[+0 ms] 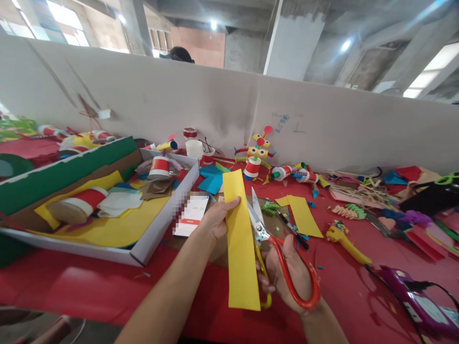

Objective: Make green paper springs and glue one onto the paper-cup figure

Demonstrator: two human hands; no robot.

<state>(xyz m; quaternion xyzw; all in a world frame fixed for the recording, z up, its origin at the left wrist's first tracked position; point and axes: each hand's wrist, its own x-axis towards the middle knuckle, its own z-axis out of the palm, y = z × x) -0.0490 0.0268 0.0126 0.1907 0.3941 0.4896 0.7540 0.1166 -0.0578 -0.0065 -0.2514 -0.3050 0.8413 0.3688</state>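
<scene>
Yellow strip (242, 258) pinched by left hand (216, 220) borders parted scissors (261, 231) gripped by right hand (298, 273).

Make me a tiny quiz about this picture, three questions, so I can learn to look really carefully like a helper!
1. Which hand holds the scissors?
2. True or false: the long paper strip in the left hand is blue.
3. Fill in the gap: in the picture, the yellow glue gun lies to the ___ of the scissors.

Key:
1. The right hand.
2. False: the left hand holds a yellow strip.
3. Right.
</scene>
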